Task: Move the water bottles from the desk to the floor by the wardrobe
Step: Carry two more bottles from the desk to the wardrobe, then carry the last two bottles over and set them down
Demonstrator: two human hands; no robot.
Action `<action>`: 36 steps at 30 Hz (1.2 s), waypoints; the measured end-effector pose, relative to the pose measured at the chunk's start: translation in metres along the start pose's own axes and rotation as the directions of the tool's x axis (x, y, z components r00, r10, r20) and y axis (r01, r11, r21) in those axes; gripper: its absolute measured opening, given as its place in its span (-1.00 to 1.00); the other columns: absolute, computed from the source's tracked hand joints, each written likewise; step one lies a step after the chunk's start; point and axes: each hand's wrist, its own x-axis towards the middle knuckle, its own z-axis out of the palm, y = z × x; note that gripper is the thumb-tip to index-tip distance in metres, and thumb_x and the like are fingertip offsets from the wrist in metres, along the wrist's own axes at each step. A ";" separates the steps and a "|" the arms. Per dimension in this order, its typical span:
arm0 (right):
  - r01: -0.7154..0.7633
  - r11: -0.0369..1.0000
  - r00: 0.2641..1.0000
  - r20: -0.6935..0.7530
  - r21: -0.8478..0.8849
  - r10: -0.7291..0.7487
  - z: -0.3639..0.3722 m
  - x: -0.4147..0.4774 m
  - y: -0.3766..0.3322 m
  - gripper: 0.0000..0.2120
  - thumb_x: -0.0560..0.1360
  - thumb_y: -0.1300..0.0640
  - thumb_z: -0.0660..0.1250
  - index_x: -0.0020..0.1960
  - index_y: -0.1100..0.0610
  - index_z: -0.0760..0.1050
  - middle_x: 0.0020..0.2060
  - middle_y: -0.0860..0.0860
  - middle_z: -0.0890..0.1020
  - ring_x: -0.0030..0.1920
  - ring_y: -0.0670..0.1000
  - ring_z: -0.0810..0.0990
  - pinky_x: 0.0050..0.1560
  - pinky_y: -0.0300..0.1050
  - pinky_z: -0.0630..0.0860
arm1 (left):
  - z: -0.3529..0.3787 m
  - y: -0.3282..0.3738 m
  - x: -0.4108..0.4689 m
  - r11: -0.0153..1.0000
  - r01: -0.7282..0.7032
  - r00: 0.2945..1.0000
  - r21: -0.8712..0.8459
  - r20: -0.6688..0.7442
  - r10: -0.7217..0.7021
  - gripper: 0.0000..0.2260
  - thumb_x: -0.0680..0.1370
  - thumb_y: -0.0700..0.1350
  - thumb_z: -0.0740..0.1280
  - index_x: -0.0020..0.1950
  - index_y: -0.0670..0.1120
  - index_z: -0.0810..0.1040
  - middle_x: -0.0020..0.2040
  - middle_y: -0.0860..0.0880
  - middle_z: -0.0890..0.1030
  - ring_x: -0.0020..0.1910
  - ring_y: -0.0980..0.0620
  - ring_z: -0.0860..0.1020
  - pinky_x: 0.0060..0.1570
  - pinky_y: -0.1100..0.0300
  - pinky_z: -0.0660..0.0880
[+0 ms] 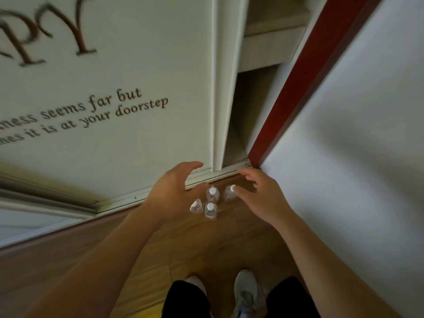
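Several clear water bottles with white caps stand upright in a cluster on the wooden floor (197, 249), close to the wardrobe's bottom rail. One bottle (212, 194) is at the back, one (211, 211) in front of it, one (196, 206) at the left and one (230, 193) at the right. My left hand (171, 191) hovers above and left of the cluster, fingers spread, holding nothing. Spread and empty too, my right hand (261, 196) has a fingertip at the cap of the right bottle.
The white wardrobe sliding door (137, 53) with brown lettering fills the left. Beside it an open wardrobe compartment (250, 106) shows shelves. A red door frame (298, 81) and a white wall (355, 134) stand at the right. My feet in grey shoes (246, 292) are at the bottom.
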 end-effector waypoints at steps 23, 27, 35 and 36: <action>-0.283 0.936 0.918 -0.341 -0.210 0.201 -0.200 -0.264 -0.198 -0.45 0.58 -0.27 -0.03 0.51 -0.11 0.24 0.51 -0.13 0.29 0.49 -0.03 0.28 0.52 0.00 0.16 | -0.183 0.281 -0.132 0.977 -0.200 0.972 0.080 0.146 0.187 -0.55 0.66 0.12 0.17 0.55 0.11 0.26 0.55 0.11 0.29 0.49 0.06 0.32 0.43 0.16 0.23; -0.366 0.917 0.841 -0.479 -0.159 0.252 -0.194 -0.324 -0.208 -0.53 0.66 -0.12 0.02 0.53 -0.03 0.25 0.51 -0.08 0.31 0.49 -0.01 0.27 0.50 -0.01 0.16 | -0.191 0.301 -0.163 0.925 -0.349 0.920 0.150 0.245 0.307 -0.53 0.63 0.16 0.10 0.54 0.12 0.26 0.56 0.11 0.27 0.52 0.04 0.27 0.48 0.07 0.19; -0.526 0.846 0.661 -0.669 -0.090 0.340 -0.190 -0.459 -0.199 -0.52 0.67 -0.07 0.03 0.54 0.07 0.25 0.50 0.01 0.34 0.49 0.04 0.26 0.50 -0.04 0.14 | -0.162 0.365 -0.224 0.721 -0.683 0.696 0.115 0.400 0.596 -0.46 0.57 0.30 -0.02 0.52 0.19 0.27 0.59 0.15 0.19 0.59 0.07 0.13 0.54 0.02 0.02; -0.545 0.835 0.632 -0.690 -0.073 0.352 -0.189 -0.477 -0.195 -0.52 0.67 -0.07 0.02 0.54 0.07 0.25 0.51 0.01 0.33 0.50 0.04 0.25 0.51 -0.02 0.14 | -0.154 0.374 -0.233 0.689 -0.716 0.662 0.114 0.425 0.617 -0.49 0.60 0.27 0.00 0.53 0.19 0.26 0.60 0.15 0.18 0.59 0.08 0.10 0.52 0.06 -0.01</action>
